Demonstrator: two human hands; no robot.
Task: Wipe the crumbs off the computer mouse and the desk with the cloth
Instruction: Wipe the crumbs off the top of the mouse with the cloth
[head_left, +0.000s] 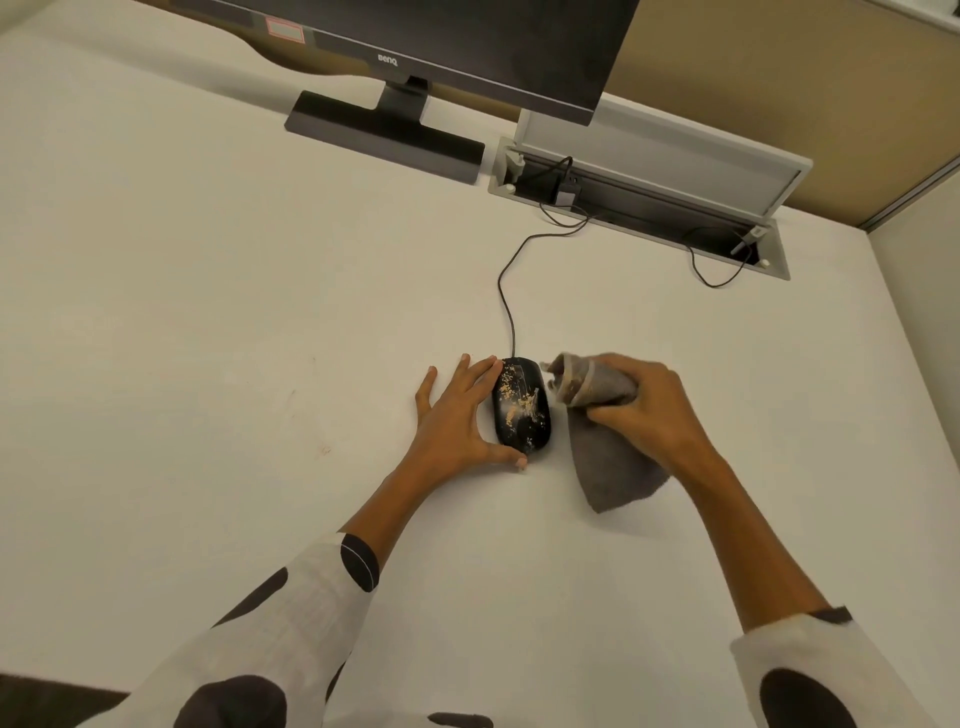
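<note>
Gripping a bunched grey cloth (597, 410), the right hand (649, 410) sat just right of centre in the frame, its fingers curled round the wad while a loose tail of the fabric hung down onto the white desk (208, 312) below the wrist. The gathered end of the cloth pointed left and stood just beside the right flank of the black computer mouse (522, 405); whether the two touched could not be told. Pale crumbs (524, 402) lay scattered across the top of the mouse. The left hand (462, 415) lay flat on the desk with its fingers straight and spread, holding nothing, its fingers against the left side of the mouse and its thumb reaching under the near end.

From the far end of the mouse a thin black cable (506, 291) ran up the frame into an open cable tray (649, 202) sunk in the desk at the upper right, its lid tilted back. A dark monitor (467, 41) on a flat black stand (384, 135) stood at the upper centre. White sleeves with dark spots (291, 623) filled the lower corners.
</note>
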